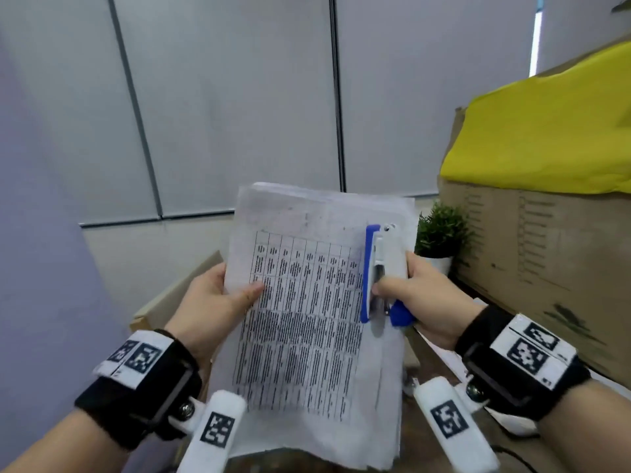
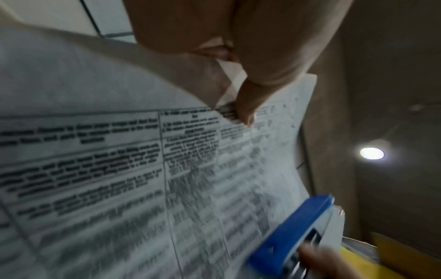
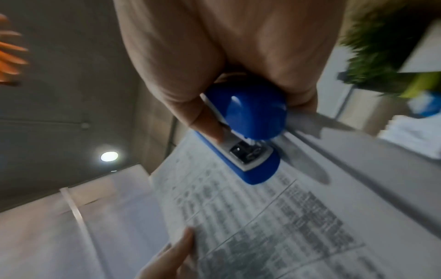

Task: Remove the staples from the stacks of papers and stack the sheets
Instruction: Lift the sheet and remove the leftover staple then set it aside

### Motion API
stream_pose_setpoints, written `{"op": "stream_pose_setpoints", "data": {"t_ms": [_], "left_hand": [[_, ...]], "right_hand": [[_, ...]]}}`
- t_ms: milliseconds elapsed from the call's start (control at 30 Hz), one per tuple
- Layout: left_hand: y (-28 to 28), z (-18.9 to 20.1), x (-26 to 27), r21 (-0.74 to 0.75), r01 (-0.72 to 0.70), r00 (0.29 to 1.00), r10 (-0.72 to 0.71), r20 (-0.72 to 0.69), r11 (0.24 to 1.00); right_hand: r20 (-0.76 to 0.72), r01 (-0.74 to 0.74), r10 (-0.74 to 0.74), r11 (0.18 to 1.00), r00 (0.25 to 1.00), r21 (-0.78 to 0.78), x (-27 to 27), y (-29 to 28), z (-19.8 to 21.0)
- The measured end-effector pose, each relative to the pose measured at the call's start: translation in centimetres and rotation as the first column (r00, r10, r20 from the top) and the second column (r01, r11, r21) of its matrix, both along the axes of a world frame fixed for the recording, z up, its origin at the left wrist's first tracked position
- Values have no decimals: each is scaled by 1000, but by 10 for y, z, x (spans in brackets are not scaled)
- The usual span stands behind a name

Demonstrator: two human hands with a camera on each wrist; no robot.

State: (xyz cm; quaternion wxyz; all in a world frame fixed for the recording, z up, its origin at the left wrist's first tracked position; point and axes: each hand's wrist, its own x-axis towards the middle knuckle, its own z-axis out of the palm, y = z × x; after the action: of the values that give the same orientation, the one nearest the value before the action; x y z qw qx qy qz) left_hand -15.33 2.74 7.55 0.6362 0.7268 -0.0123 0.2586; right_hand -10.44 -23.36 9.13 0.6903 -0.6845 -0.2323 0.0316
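A stack of printed papers (image 1: 307, 302) with a table of text is held upright in the air in front of me. My left hand (image 1: 218, 295) grips its left edge, thumb on the front sheet (image 2: 243, 105). My right hand (image 1: 420, 295) grips a blue and white stapler (image 1: 379, 271) at the stack's right edge, thumb across the stapler's side. The stapler (image 3: 248, 132) lies against the front sheet (image 3: 262, 217). In the left wrist view the stapler (image 2: 298, 232) shows at the lower right over the paper (image 2: 119, 169).
A small green potted plant (image 1: 440, 233) stands behind the papers on the right. A large cardboard box (image 1: 532, 254) with a yellow cover (image 1: 546, 138) fills the right side. Grey blinds (image 1: 222, 97) hang behind. A desk edge (image 1: 170, 295) shows at the left.
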Motion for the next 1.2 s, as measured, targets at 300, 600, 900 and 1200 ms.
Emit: {"op": "stream_pose_setpoints", "data": {"t_ms": [300,600,900,1200], "left_hand": [[-29,-15,-6,-69,-125,987,131,91,990],[-47,-11,-8,-177,-168,955,205,213,970],[-51,-8,-15,-97,-201,935,220,279,975],[-60,-2,-18,-41,-114,963,121,241,993]], "right_hand": [[75,67,-69,997,995,37,-24,8,-16],[250,243,-230,970,941,-21,-34,18,-32],[279,234,-219,972,935,-18,-39,18,-37],[345,271,-244,962,906,-31,-42,34,-48]]}}
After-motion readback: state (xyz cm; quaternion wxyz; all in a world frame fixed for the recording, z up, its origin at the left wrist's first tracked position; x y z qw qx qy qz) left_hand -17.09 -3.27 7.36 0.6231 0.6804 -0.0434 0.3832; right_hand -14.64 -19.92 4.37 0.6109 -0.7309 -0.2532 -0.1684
